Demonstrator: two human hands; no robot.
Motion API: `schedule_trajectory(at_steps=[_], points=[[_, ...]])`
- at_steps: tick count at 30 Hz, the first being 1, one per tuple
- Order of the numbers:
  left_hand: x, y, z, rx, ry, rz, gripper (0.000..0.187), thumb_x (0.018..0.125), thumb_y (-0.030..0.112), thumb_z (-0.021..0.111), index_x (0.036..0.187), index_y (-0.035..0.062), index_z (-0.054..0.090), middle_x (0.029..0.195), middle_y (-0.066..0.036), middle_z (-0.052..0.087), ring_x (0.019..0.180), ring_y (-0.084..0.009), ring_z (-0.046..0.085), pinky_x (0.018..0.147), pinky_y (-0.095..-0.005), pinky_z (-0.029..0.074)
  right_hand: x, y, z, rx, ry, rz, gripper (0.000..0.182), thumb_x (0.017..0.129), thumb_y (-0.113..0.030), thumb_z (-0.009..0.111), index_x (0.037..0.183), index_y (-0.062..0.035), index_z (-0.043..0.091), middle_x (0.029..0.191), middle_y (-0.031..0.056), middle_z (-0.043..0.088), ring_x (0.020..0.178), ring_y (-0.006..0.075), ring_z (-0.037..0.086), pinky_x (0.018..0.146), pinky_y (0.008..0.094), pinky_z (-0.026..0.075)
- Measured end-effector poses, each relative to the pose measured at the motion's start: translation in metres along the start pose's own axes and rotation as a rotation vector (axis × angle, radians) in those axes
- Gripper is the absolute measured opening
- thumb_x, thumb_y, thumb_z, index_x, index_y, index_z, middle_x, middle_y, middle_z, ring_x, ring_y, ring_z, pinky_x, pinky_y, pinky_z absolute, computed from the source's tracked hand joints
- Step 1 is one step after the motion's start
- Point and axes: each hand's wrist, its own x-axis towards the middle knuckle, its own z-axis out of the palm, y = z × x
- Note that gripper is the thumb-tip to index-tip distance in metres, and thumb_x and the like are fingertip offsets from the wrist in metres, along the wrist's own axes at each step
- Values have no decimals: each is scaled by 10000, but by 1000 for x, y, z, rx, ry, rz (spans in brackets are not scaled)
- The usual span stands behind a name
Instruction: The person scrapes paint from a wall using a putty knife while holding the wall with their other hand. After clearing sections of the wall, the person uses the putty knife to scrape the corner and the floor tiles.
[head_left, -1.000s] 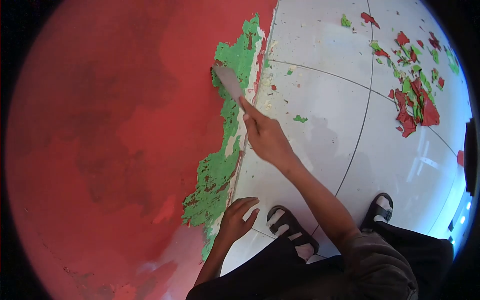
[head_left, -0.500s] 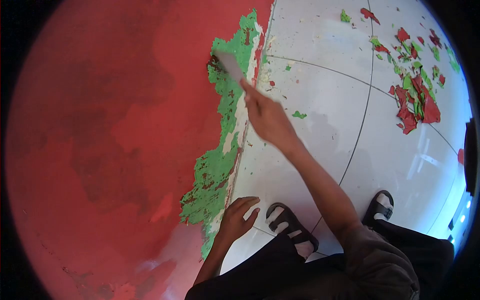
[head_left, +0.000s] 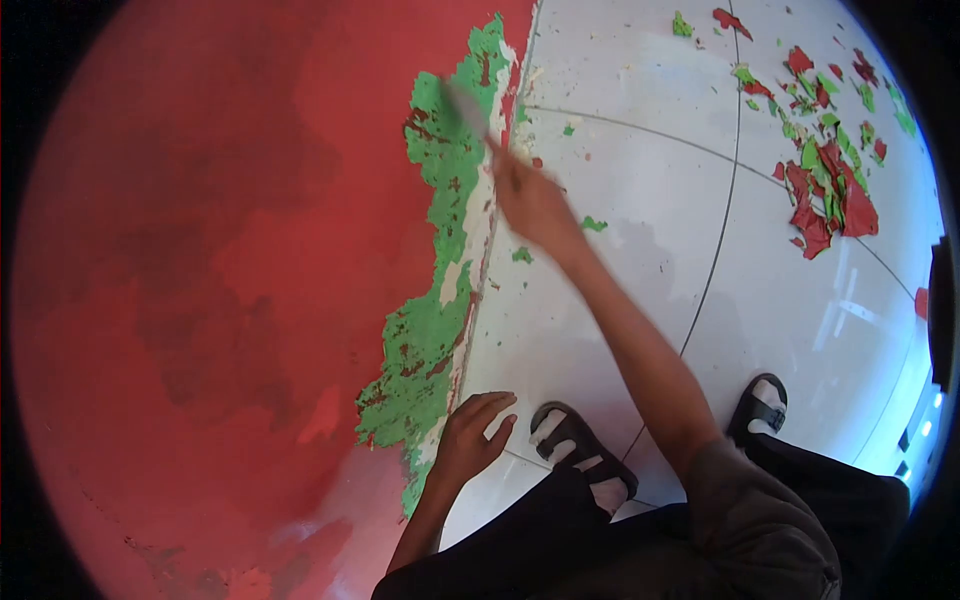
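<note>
In the head view, my right hand [head_left: 535,200] is closed round the handle of a paint scraper [head_left: 466,112]. The blade, blurred by motion, lies over the upper part of a ragged green paint patch [head_left: 415,345] on the red painted wall [head_left: 230,250]. Pale bare strips show along the patch's right side, by the floor edge. Lower down, my left hand [head_left: 472,440] rests near the bottom of the patch, holding nothing, its fingers loosely bent and apart.
White floor tiles [head_left: 640,250] run along the wall. A heap of red and green paint flakes [head_left: 835,200] lies at the upper right, with smaller chips scattered around. My two sandalled feet [head_left: 585,450] stand at the lower middle and right.
My right hand and the scraper have shifted slightly. More green shows at the upper left of the patch, and a green flake now lies on the tiles below my right hand. My left hand stays put.
</note>
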Motion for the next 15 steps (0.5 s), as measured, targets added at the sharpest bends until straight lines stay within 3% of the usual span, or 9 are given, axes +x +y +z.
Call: schedule_trajectory(at_steps=[3,4,6,8,12,13,15], points=[[-8,3,1,-26,21,-12,249,806,57,694,1052,43,656,1048,-117,669,954,-280,648,820,-366,531,17,3,-5,124,8,-19,460,1013,-344,346,1399,-116,452,763,208,627,706,327,631,716,423,483],[-9,1,1,-19,11,-15,253,805,54,695,1054,43,655,1048,-118,669,952,-282,649,818,-367,531,-13,-12,-8,65,-72,38,447,1010,-332,359,1395,-128,460,801,225,638,751,332,650,746,422,486],[-4,-3,2,-5,-17,-17,260,802,49,696,1059,42,654,1049,-120,669,949,-287,649,815,-369,531,-31,13,19,117,107,-265,431,1008,-331,371,1396,-169,466,843,250,640,806,344,663,773,432,485],[0,-1,1,8,-12,2,263,804,53,695,1063,39,653,1048,-121,669,946,-286,649,812,-368,532,17,-1,-12,102,-64,88,460,1008,-371,348,1392,-149,470,831,243,653,816,359,665,771,447,484],[-4,0,1,-9,-12,-6,259,807,61,695,1061,36,654,1050,-123,668,950,-283,648,814,-367,531,10,3,-10,77,-26,-33,454,988,-309,318,1364,-114,482,919,295,632,876,449,618,821,506,485],[-3,-2,1,-14,-21,-10,259,807,62,696,1061,36,654,1051,-124,668,951,-283,648,815,-366,531,4,22,6,75,85,-214,477,999,-361,329,1381,-110,468,796,230,629,724,351,614,723,443,489],[4,-1,-1,-2,-15,0,261,806,62,698,1062,36,654,1053,-125,667,953,-283,647,815,-366,531,9,27,0,60,57,-207,506,1008,-413,346,1394,-105,459,676,173,625,581,255,615,631,382,494]])
